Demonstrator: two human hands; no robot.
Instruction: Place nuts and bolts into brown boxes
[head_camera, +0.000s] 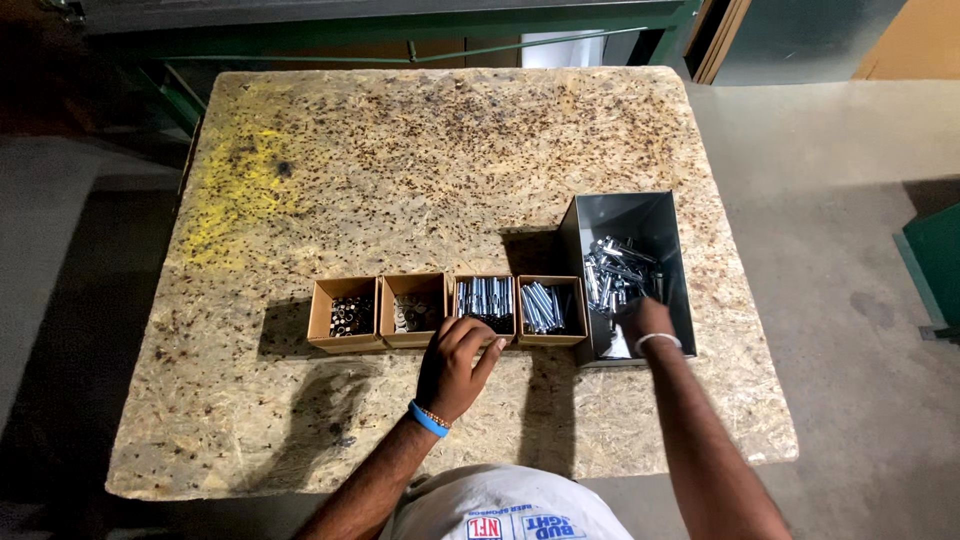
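Head view: right hand (645, 318) digs in grey metal bin (668, 215) of mixed hardware, grip unclear; left hand (455, 365), fingers curled, apparently empty, rests at 3rd of 4 part-filled cardboard boxes (349, 344) left of bin.

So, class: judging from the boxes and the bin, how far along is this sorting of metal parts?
Partly done. All four small cardboard boxes already hold sorted parts: small round pieces in the two on the left, long silver pieces in the two on the right. In hand: the right hand reaches into the grey metal bin, and the left hand rests at the third box. Left: a heap of mixed parts in the bin.
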